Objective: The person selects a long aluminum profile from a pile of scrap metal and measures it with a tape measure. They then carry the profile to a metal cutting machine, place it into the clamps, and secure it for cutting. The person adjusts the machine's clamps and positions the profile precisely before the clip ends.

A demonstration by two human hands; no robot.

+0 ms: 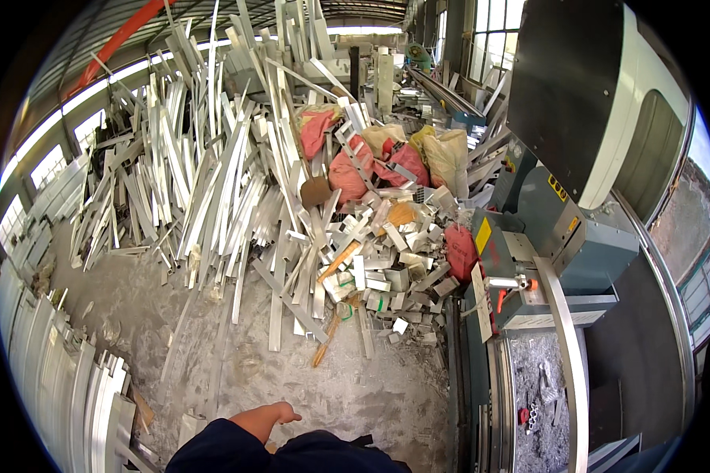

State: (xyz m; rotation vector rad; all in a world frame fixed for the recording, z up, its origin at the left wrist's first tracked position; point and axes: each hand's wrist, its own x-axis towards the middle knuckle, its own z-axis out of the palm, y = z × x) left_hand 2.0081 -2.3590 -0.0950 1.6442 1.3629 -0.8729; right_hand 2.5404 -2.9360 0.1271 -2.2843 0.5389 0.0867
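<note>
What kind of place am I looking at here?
Probably a metal-cutting workshop or factory hall: a heap of aluminium profile offcuts, a blue-grey cutting machine, and stuffed sacks on the concrete floor.

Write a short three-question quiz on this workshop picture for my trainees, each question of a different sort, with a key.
1. True or false: the hand at the lower edge holds a metal strip.
2. Multiple choice: what makes up the big heap on the floor? A) wooden planks B) silvery metal profiles and offcuts C) cardboard boxes
3. Fill in: the stuffed sacks on the heap are red and ____.

Key
1. False: the hand is empty, its fingers loosely spread above the grey floor.
2. B
3. Pale yellow. The blue-grey machine stands to the right of them.
</note>
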